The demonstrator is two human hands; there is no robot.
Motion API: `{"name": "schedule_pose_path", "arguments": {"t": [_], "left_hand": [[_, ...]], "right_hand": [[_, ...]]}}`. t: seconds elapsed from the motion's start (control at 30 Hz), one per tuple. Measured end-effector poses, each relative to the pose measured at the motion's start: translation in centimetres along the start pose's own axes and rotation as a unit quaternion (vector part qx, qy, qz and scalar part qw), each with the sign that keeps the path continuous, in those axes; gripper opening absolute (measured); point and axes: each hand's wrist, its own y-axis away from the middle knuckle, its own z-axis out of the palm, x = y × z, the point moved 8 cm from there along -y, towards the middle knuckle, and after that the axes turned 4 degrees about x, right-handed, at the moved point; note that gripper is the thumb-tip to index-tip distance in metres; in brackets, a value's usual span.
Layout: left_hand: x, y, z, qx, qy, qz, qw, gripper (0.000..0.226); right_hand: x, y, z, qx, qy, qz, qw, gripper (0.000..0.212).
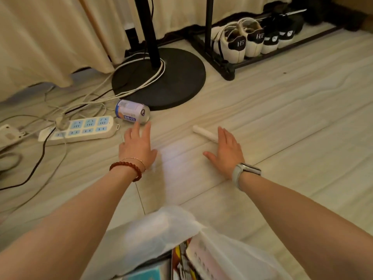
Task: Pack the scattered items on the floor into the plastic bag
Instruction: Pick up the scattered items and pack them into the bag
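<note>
A white and blue drink can [132,111] lies on its side on the floor beside a black stand base. My left hand [137,146] is stretched toward it, fingers spread, fingertips just short of the can. A small white tube [204,133] lies on the floor to the right. My right hand [226,152] hovers flat over the near end of the tube, fingers apart, holding nothing. A translucent white plastic bag [177,235] sits at the bottom between my forearms, with a colourful packet and a teal item inside.
A white power strip [80,129] with tangled cables lies at the left. The round black stand base [161,79] is behind the can. A black shoe rack [228,63] with white sneakers stands at the back right. Curtains hang along the back.
</note>
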Motion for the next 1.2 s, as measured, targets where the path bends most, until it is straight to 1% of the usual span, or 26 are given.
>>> {"name": "schedule_pose_path", "arguments": {"t": [0.07, 0.17, 0.23, 0.3, 0.4, 0.47, 0.53, 0.6, 0.67, 0.77, 0.83, 0.93, 0.97, 1.07, 1.2], "left_hand": [[-0.6, -2.1, -0.3, 0.040, -0.030, 0.020, 0.999, 0.081], [-1.1, -5.7, -1.0, 0.085, -0.064, 0.054, 0.993, 0.088], [-1.4, -8.2, -1.4, 0.085, -0.088, 0.059, 0.991, 0.093], [-1.8, -10.4, -1.6, 0.065, -0.106, 0.050, 0.991, 0.095], [-2.3, -12.3, -0.9, 0.019, -0.150, 0.032, 0.988, 0.089], [-2.4, -12.5, -1.0, 0.025, -0.213, 0.029, 0.976, 0.077], [-2.5, -12.4, -1.4, 0.038, -0.240, 0.045, 0.969, 0.067], [-2.8, -11.6, -1.1, 0.014, -0.207, 0.083, 0.975, 0.068], [-2.9, -9.8, -1.0, -0.003, -0.143, 0.111, 0.984, 0.068], [-2.7, -5.9, -2.3, 0.046, 0.014, 0.111, 0.993, 0.060], [-2.4, -3.0, -3.7, 0.078, 0.114, 0.097, 0.986, 0.059], [-1.5, 1.6, -6.6, 0.117, 0.182, 0.108, 0.970, 0.059], [-1.2, 3.2, -7.6, 0.120, 0.199, 0.113, 0.966, 0.058], [-0.5, 7.9, -10.0, 0.132, 0.250, 0.115, 0.952, 0.060], [1.2, 13.2, -12.3, 0.146, 0.309, 0.104, 0.934, 0.068]], "right_hand": [[0.3, -1.0, 1.4, 0.027, 0.006, 0.032, 0.999, 0.075], [0.5, -0.9, 2.0, 0.150, 0.026, 0.024, 0.988, 0.048], [0.8, -0.9, 2.1, 0.193, 0.021, 0.027, 0.981, 0.035], [0.8, -1.0, 2.1, 0.207, 0.031, 0.023, 0.978, 0.033], [0.5, -1.1, 2.0, 0.204, 0.053, 0.020, 0.977, 0.041], [0.5, -1.1, 2.1, 0.200, 0.058, 0.023, 0.978, 0.042], [0.7, -1.1, 2.1, 0.203, 0.064, 0.026, 0.977, 0.041], [0.7, -1.2, 2.2, 0.200, 0.071, 0.024, 0.977, 0.040], [0.6, -1.1, 2.3, 0.196, 0.072, 0.020, 0.978, 0.039], [0.5, -0.9, 2.1, 0.196, 0.062, 0.016, 0.978, 0.032], [0.6, -0.8, 2.2, 0.182, 0.038, 0.022, 0.982, 0.032], [0.5, -1.0, 1.9, 0.153, 0.008, 0.024, 0.988, 0.035], [0.7, -1.0, 1.6, 0.139, -0.015, 0.025, 0.990, 0.035], [1.1, 0.3, -0.2, 0.095, -0.152, 0.033, 0.983, 0.035], [-0.1, 4.5, -2.8, 0.022, -0.250, 0.079, 0.965, 0.033]]}}
